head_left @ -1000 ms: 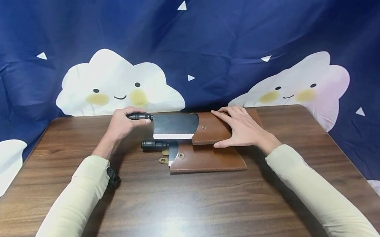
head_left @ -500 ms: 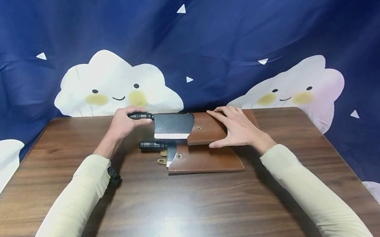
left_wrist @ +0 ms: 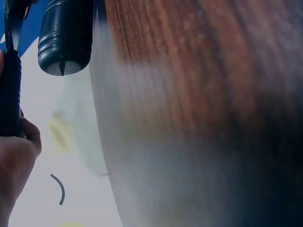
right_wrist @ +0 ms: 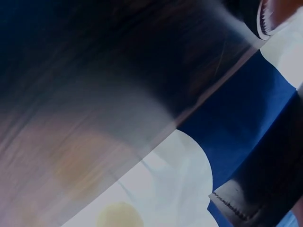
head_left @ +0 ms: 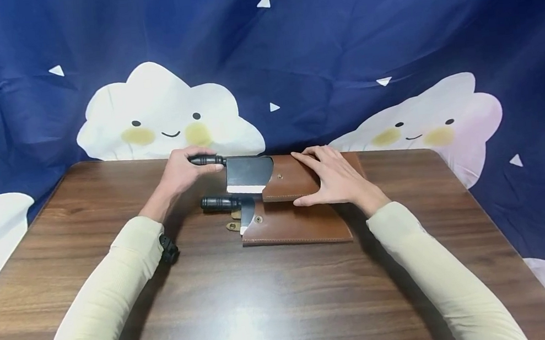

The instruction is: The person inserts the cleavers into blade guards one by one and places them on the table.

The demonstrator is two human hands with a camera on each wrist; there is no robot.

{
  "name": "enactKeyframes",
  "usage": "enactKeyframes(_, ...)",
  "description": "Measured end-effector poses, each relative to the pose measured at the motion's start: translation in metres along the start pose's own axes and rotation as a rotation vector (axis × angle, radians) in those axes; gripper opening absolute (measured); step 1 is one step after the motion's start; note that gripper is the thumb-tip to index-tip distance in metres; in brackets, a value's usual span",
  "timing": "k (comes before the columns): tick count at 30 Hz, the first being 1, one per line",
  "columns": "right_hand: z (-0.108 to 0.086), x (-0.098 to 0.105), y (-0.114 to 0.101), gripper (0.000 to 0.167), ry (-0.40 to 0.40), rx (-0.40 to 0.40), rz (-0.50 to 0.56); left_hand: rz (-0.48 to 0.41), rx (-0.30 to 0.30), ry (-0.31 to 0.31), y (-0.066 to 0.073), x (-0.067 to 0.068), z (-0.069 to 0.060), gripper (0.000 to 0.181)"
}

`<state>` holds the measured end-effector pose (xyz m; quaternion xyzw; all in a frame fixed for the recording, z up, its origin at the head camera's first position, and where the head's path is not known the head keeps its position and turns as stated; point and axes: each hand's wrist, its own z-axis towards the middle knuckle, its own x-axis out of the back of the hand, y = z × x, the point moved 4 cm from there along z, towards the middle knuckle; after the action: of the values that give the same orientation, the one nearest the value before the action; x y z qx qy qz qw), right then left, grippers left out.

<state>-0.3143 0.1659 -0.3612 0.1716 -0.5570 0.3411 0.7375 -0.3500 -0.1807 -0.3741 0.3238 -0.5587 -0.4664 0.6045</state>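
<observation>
Near the table's back edge, my left hand [head_left: 178, 173] grips the black handle [head_left: 206, 159] of a cleaver. Its dark blade [head_left: 249, 172], with a bright cutting edge, lies partly inside a brown leather sheath [head_left: 288, 184]. My right hand [head_left: 337, 178] holds that sheath, thumb at the near edge and fingers over the far edge. Just in front lies a second cleaver [head_left: 219, 203], mostly covered by its own brown sheath [head_left: 298, 227]. In the left wrist view, the held handle [left_wrist: 10, 94] is at the left and the second handle [left_wrist: 65, 40] hangs at the top.
Wooden table [head_left: 192, 311] spreads out in front of both sheaths. A small strap with a metal snap [head_left: 233, 226] sticks out left of the nearer sheath. Behind the table hangs a blue curtain [head_left: 300, 51] with cloud prints.
The held cleaver has gone a little deeper into its sheath, so less blade shows. The left hand has moved slightly right and the right hand slightly left. The nearer cleaver stays put.
</observation>
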Motion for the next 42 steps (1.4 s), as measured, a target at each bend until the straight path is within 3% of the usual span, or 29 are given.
enactKeyframes(17,0.003,-0.002,-0.005,0.115,-0.038,-0.023,-0.011,-0.024,-0.008,0.003,0.002,-0.008,0.0,0.046)
enactKeyframes(42,0.013,-0.004,-0.016,0.114,-0.029,0.018,-0.028,-0.035,-0.024,-0.013,0.007,-0.018,0.002,0.044)
